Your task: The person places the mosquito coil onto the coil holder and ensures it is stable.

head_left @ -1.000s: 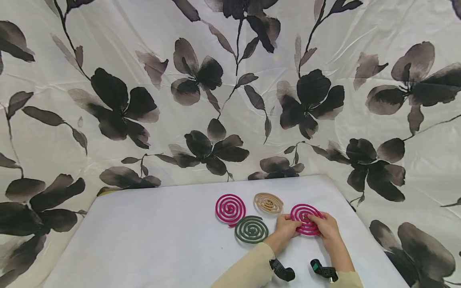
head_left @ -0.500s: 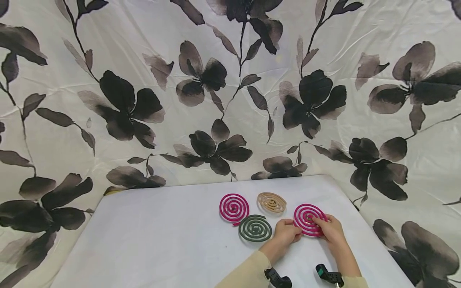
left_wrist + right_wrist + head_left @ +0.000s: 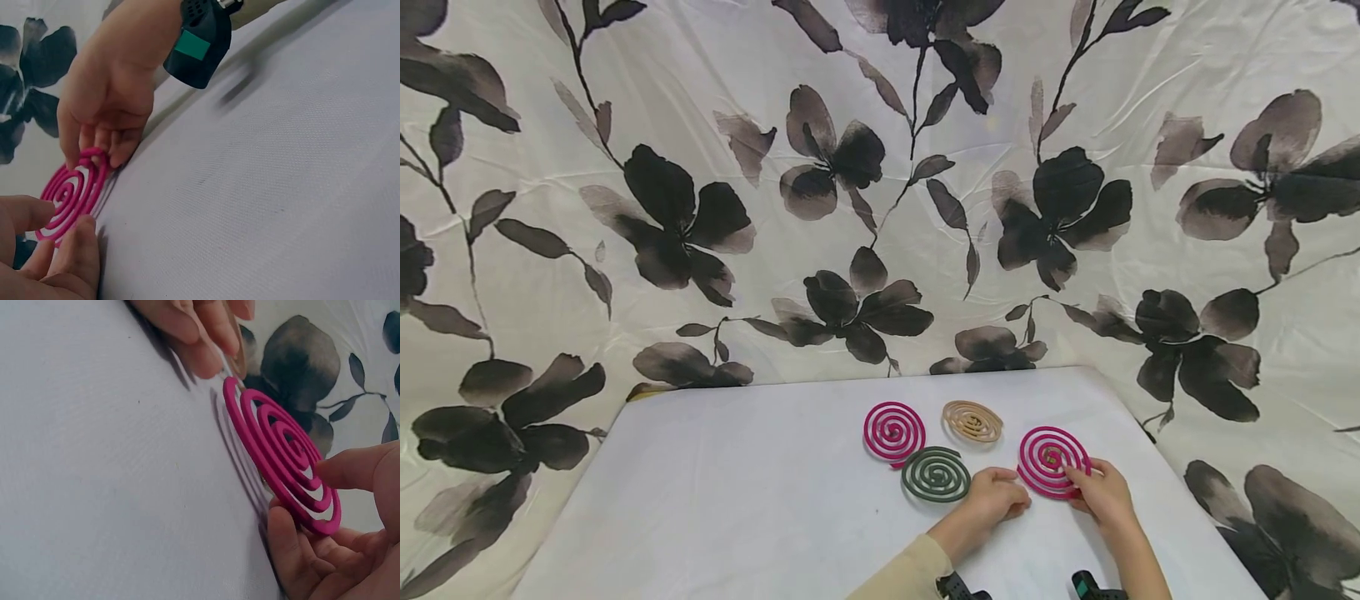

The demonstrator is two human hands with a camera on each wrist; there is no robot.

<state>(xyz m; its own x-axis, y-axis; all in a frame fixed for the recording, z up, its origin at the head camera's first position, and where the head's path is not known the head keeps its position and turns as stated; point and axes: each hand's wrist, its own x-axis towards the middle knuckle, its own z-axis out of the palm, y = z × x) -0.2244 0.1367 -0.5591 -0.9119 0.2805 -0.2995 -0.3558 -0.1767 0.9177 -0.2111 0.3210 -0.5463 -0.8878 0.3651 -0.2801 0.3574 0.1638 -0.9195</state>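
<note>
My right hand [image 3: 1108,496] pinches the lower right side of a pink mosquito coil [image 3: 1052,457], thumb on its upper face and fingers beneath. In the right wrist view this coil [image 3: 295,452] is tilted, its shadow beside it on the white surface. My left hand [image 3: 992,500] is close to the coil's left edge with loosely bent fingers; a small gap shows between them in the right wrist view. Left of my left hand lies a green mosquito coil [image 3: 936,474]. Beyond it are another pink coil [image 3: 893,432] and a tan coil [image 3: 973,422].
The coils lie on a white table [image 3: 722,500]. The green coil touches or slightly overlaps the left pink one. A floral cloth [image 3: 850,217] hangs behind the table. Black wrist devices are strapped to both wrists.
My left hand has let go of the pink coil and drawn back to the left. My right hand still holds it, a little nearer to me. The view has shifted slightly.
</note>
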